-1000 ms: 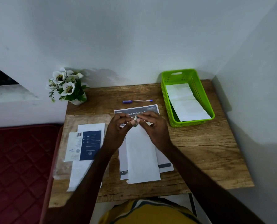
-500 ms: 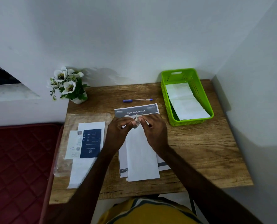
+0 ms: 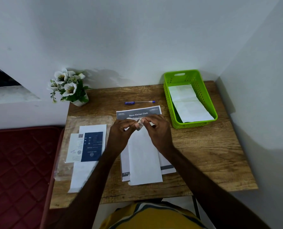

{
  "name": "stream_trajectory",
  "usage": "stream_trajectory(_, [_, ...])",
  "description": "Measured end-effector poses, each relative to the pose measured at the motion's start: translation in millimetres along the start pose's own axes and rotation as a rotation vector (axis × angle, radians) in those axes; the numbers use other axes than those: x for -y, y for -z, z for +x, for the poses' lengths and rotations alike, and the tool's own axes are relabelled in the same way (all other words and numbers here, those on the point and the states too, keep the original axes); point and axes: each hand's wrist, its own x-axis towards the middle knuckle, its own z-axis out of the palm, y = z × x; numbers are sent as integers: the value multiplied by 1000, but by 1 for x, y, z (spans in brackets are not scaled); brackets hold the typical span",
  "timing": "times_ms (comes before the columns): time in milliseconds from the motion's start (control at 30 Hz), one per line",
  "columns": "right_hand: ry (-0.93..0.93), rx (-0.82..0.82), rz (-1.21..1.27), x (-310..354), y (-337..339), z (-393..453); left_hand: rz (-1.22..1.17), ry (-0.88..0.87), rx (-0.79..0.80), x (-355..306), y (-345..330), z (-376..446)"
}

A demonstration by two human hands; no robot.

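Both of your hands meet just above the top end of the white envelope (image 3: 144,159), which lies lengthwise on the printed sheet (image 3: 138,114) on the surface (image 3: 203,154). Your left hand (image 3: 121,133) and right hand (image 3: 159,131) each pinch one side of a small pale scrap (image 3: 140,124) between thumb and fingers (image 3: 148,120). Whether the scrap is a peel-off strip, tape or crumpled paper is too small to tell. Judge it as nearly weightless, limp and easy to tear or crush. It may also be tacky, so it could cling to your fingertips rather than slip. Take it at its very edges with light pressure, and hold it clear of the envelope's face until you mean to set it down. The envelope itself looks thin and flexible, so steady it flat by a long edge. Beyond the envelope's top lies a pen (image 3: 140,102), and to the envelope's right, well apart, stands the green basket (image 3: 168,100).
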Motion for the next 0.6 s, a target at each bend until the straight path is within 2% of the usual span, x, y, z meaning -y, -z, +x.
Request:
stream_trajectory(100, [-40,1,-19,0,-2,0,4,-6,-4,-3,-1,-2])
stream_trajectory(267, [-249,79,108,4,2,10,32,-8,3,7,-1,-1])
stream_trajectory(467, [-719,132,427,8,6,22,84,7,27,10,2,0])
stream_trajectory(600, [-998,106,696,9,9,25,66,30,13,9,5,0])
